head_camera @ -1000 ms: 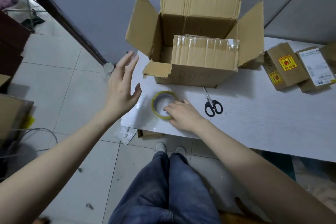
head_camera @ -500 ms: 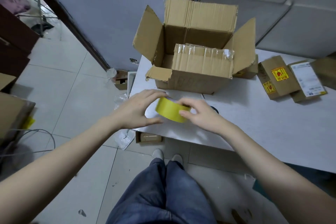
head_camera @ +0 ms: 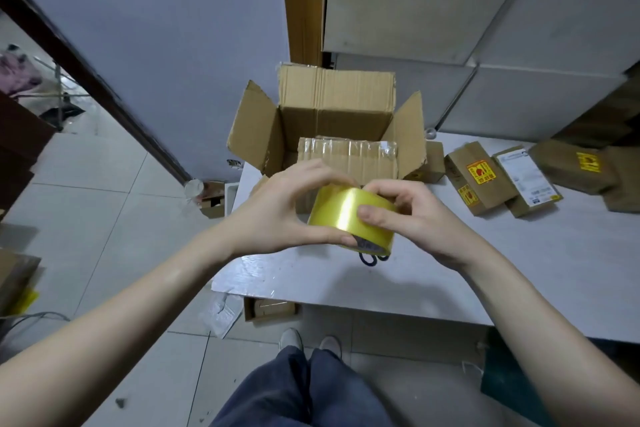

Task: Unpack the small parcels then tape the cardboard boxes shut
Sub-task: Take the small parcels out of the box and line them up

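1. White table (head_camera: 519, 270) against a grey wall, tiled floor to the left, grey cabinet panels behind on the right.
2. Large cardboard box (head_camera: 332, 135) sits at the table's far left end, all four flaps up; near flap shows strips of clear tape.
3. Tape roll (head_camera: 341, 215), yellow and glossy, is held in the air over the table's near-left part, just in front of the box and lying on its side, outer band facing the camera.
4. Left hand (head_camera: 277, 211) grips the roll's left end: thumb curls under the lower edge, fingers arch over the top.
5. Right hand (head_camera: 412, 215) grips the right end: thumb pressed flat on the outer band, fingers curled over the top and far side.
6. So the roll sits between both palms, clamped from both ends, clear of the table surface.
7. Scissors (head_camera: 372, 258): only the dark handle loops show below the roll, on the table; blades hidden behind the roll.
8. Small parcels (head_camera: 474, 180) lie on the table to the right of the box, well apart from the hands; brown wrap, yellow-red stickers, one with a white shipping label.
9. Another small carton (head_camera: 268, 308) sits on the floor under the table's near edge, beside crumpled plastic wrap (head_camera: 221, 314).
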Demonstrator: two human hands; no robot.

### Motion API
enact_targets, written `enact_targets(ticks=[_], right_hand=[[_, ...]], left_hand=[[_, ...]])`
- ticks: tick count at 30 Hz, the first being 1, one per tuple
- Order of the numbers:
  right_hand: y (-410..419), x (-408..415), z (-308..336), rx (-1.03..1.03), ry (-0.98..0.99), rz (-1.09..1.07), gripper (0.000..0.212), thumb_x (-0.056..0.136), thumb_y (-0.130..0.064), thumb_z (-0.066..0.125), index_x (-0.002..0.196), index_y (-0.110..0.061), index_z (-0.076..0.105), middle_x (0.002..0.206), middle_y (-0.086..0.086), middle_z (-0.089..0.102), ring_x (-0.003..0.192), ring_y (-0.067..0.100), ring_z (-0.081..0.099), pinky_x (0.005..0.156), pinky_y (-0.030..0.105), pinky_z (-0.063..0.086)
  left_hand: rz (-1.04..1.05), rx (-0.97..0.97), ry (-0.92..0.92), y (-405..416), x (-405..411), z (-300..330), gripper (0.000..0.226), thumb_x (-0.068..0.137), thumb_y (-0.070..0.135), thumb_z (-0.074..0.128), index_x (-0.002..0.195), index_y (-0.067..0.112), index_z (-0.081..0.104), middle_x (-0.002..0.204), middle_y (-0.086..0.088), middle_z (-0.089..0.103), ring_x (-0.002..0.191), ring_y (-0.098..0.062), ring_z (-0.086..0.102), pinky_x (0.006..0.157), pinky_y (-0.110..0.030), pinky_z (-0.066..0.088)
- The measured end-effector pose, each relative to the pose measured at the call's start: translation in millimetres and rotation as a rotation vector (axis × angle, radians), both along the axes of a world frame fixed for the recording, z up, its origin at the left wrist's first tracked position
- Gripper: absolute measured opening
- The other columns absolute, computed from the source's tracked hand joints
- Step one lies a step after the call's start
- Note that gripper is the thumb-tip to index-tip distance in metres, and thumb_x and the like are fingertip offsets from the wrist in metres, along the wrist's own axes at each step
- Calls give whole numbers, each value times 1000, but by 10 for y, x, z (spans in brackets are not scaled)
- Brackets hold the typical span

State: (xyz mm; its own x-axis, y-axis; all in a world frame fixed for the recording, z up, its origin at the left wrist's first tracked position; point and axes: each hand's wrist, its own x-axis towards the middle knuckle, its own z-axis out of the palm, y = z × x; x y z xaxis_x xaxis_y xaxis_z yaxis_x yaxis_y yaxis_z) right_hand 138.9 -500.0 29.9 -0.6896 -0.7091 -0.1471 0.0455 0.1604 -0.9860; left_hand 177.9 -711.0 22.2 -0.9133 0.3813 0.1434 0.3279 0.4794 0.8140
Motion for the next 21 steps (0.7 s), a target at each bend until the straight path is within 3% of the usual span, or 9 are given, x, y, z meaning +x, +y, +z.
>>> enact_targets(ticks=[5,7,9,11,15,19,21], right_hand=[[47,-74,34,-186,-104,-64,4,80,-11,62,83,-9,63,74,-3,64,72,10,60,67,19,49],[53,-99,23,-190,-105,-36,6,81,-10,61,86,-10,63,75,-4,64,72,10,59,68,19,49],[53,-123,-9,-127,-69,24,9,82,-10,63,91,-11,64,77,-5,65,74,8,60,70,18,48],[61,-144,-88,5,33,92,10,83,-7,66,92,-11,64,80,-7,65,78,5,60,72,17,46],[53,-112,-495,328,232,144,11,81,-7,71,88,-16,68,83,-13,63,82,2,56,81,26,45],[-74,-41,-1062,598,532,252,7,86,-22,65,93,-23,65,90,-11,58,98,12,51,94,32,31],[-146,-19,-1314,665,650,297,10,90,-18,56,98,-21,62,93,-11,54,107,14,49,99,33,21]], left_hand=[[71,211,-155,-35,-86,24,80,68,35,84,135,33,40,136,10,51,129,-6,45,103,-22,39],[75,214,-242,-77,-113,-3,74,72,29,82,134,32,43,134,10,53,125,-7,49,103,-28,42],[88,170,-262,-104,-108,-60,54,75,23,80,122,26,53,121,7,59,111,-14,57,95,-37,48],[60,13,-178,-137,-76,-165,44,75,25,81,111,22,55,113,4,59,104,-18,56,91,-41,47],[-119,-362,-61,-176,30,-522,47,77,50,73,111,21,58,115,8,59,109,-7,48,91,-26,42],[-156,-579,45,-209,62,-1021,29,88,41,64,101,16,65,108,0,66,108,-22,55,82,-35,47],[-157,-730,46,-225,34,-1253,26,90,40,60,100,17,62,110,0,65,114,-24,53,84,-36,44]])
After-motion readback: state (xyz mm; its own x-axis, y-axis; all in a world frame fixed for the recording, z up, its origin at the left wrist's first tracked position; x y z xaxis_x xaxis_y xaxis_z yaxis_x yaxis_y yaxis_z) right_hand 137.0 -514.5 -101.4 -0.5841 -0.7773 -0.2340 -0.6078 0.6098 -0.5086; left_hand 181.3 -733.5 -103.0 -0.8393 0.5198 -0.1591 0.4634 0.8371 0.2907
